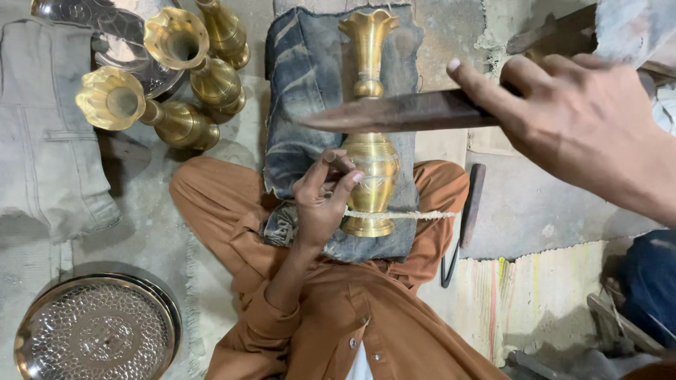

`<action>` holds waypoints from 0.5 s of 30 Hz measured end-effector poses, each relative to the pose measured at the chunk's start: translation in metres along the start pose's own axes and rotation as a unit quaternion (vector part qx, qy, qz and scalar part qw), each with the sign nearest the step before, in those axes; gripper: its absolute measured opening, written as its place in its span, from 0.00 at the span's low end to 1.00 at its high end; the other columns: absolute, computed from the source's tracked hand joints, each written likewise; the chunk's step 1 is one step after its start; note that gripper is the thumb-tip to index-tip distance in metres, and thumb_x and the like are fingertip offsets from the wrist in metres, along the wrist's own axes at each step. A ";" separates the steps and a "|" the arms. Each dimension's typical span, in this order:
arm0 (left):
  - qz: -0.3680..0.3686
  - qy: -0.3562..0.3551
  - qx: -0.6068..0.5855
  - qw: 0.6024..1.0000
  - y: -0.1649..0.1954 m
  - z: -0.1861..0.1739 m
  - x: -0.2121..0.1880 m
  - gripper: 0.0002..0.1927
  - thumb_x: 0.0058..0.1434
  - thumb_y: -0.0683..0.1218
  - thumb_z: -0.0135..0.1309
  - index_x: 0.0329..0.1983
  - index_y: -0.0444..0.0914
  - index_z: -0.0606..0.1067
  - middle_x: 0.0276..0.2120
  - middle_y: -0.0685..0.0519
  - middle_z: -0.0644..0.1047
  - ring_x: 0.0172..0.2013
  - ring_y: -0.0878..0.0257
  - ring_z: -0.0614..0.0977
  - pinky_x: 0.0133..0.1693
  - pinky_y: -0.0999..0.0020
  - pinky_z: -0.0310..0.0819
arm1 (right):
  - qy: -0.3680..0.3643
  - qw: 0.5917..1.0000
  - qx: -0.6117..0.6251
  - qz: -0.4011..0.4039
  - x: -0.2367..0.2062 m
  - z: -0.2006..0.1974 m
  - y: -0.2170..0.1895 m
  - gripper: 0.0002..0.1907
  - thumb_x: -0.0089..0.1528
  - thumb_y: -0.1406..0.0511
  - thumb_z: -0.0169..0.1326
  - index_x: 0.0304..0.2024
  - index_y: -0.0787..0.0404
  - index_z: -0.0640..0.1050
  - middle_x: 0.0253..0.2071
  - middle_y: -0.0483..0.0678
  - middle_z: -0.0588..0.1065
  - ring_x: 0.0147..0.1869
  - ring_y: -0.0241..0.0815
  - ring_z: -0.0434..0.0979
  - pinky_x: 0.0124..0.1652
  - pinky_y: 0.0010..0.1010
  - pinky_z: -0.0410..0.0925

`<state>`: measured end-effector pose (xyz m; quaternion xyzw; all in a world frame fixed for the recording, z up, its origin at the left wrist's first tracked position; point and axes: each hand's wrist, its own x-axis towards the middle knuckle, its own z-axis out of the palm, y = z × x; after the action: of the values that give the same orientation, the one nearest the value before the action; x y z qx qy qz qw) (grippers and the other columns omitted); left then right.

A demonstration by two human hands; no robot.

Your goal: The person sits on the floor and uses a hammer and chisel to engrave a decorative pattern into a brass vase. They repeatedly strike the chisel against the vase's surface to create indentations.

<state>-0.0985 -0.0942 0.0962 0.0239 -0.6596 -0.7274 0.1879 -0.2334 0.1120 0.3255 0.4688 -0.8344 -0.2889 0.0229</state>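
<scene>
Seemingly engraving step: brass vase (371,151) steadied by left hand (320,200), fingers pinched on small, blurred tool; right hand (588,123) clamped on dark hammer (401,112) raised above vase. Controlled strike called for next.

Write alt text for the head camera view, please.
A seated person's left hand steadies a brass vase lying on dark cloth, while the right hand holds a dark flat tool above it. More brass vases stand nearby.

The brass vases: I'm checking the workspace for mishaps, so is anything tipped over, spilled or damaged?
Two brass vases lie on their sides at upper left beside an upright one, seemingly laid there, not fallen. The vase on the lap cloth lies flat, a cord across its base. No spill or damage shows.
</scene>
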 end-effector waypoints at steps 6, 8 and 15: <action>-0.004 0.005 -0.003 1.000 -0.003 0.001 -0.004 0.12 0.67 0.37 0.61 0.53 0.32 0.75 0.42 0.52 0.80 0.41 0.69 0.83 0.42 0.74 0.85 | -0.054 0.995 -0.035 -0.077 0.033 -0.022 -0.009 0.35 0.65 0.63 0.52 0.76 0.47 0.64 0.38 0.45 0.78 0.24 0.39 0.80 0.19 0.30 0.71; 0.009 0.008 0.003 1.000 -0.005 0.002 -0.006 0.09 0.69 0.37 0.61 0.50 0.33 0.76 0.43 0.52 0.81 0.40 0.69 0.84 0.42 0.74 0.84 | 0.014 0.995 0.080 -0.057 0.043 -0.024 -0.014 0.35 0.61 0.61 0.54 0.73 0.52 0.67 0.39 0.48 0.79 0.24 0.46 0.80 0.21 0.35 0.71; -0.037 0.034 -0.056 0.997 -0.004 0.007 -0.011 0.10 0.69 0.37 0.59 0.52 0.29 0.75 0.41 0.54 0.78 0.40 0.73 0.80 0.41 0.76 0.82 | -0.003 0.997 0.048 -0.060 0.056 -0.020 -0.021 0.33 0.66 0.62 0.53 0.74 0.51 0.64 0.34 0.49 0.79 0.21 0.46 0.79 0.17 0.38 0.70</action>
<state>-0.0913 -0.0843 0.0912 0.0629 -0.6098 -0.7683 0.1841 -0.2423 0.0501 0.3189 0.5174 -0.8179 -0.2509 -0.0198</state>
